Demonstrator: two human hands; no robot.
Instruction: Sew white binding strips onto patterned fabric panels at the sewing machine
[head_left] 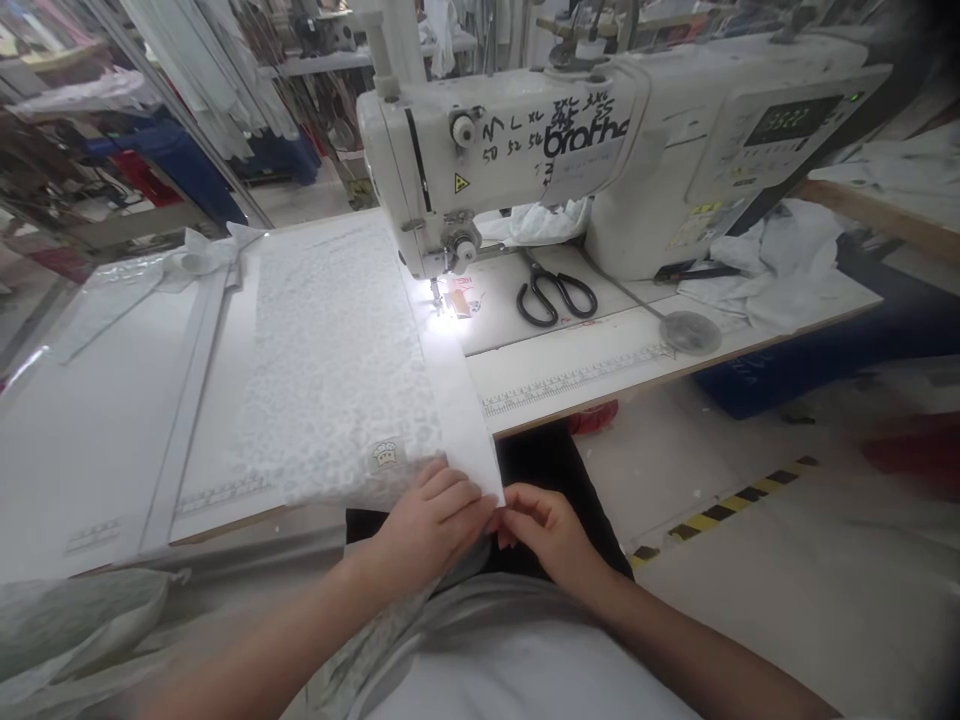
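A pale patterned fabric panel (pixel 330 350) with a plain white band (pixel 461 420) along its right edge lies on the sewing table. The band runs up to the lit needle area of a white sewing machine (pixel 502 140). At the table's front edge, my left hand (pixel 431 520) is closed on the fabric near the band's lower end, beside a small cartoon patch (pixel 385 455). My right hand (pixel 547 530) pinches the band's bottom corner, its fingertips meeting those of my left hand. More of the fabric hangs over my lap.
Black-handled scissors (pixel 556 295) lie right of the needle, behind a printed ruler (pixel 577 380). A grey round-ended piece (pixel 690 332) and crumpled white fabric (pixel 780 260) are farther right. Clear sheeting (pixel 112 400) covers the left tabletop. Yellow-black tape (pixel 724 510) marks the floor.
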